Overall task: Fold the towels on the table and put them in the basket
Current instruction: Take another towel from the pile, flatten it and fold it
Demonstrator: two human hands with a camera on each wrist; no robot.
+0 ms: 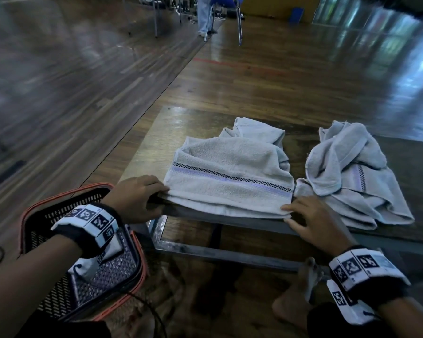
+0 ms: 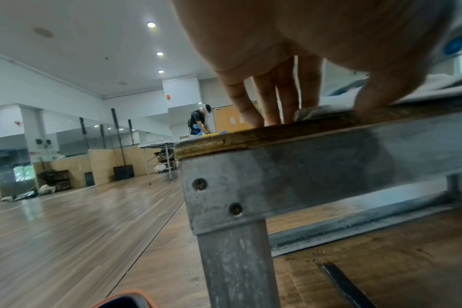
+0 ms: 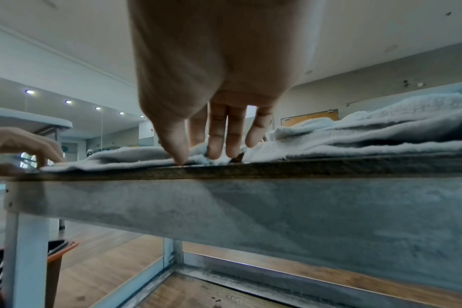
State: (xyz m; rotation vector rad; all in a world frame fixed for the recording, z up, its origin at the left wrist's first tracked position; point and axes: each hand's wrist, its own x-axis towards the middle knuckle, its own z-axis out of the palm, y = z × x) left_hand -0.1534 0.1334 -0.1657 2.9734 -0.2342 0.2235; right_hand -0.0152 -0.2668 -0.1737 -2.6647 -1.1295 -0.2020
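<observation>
Your hands at the striped towel's near corners.
Left hand and right hand pinch striped towel; crumpled towel beside right hand.

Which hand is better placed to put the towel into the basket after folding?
Probably the left hand. It holds the left corner of the towel, and the basket stands on the floor just below it. The right hand is at the far corner.
</observation>
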